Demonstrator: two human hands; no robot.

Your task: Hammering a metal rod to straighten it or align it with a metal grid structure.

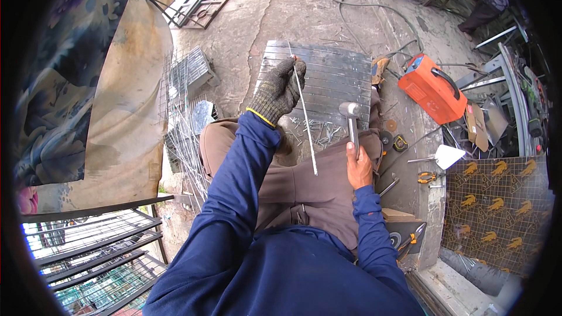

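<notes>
My left hand [280,89], in a dark knitted glove with a yellow cuff edge, is closed around a thin metal rod [308,129]. The rod slants from above the fist down toward my lap. My bare right hand [359,168] grips a hammer [352,124] by its handle, head up, just above my right thigh. Beyond both hands lies a dark, slatted metal board [333,70] on the ground. Short cut metal pieces [319,131] are scattered at its near edge, between my legs.
An orange welding machine [430,90] with a black handle stands at right, cables running from it. Nearby lie a tape measure [400,143] and orange-handled pliers [427,178]. Long thin rods [186,146] are bundled at left beside a metal box [193,72]. Fabric [126,93] hangs at far left.
</notes>
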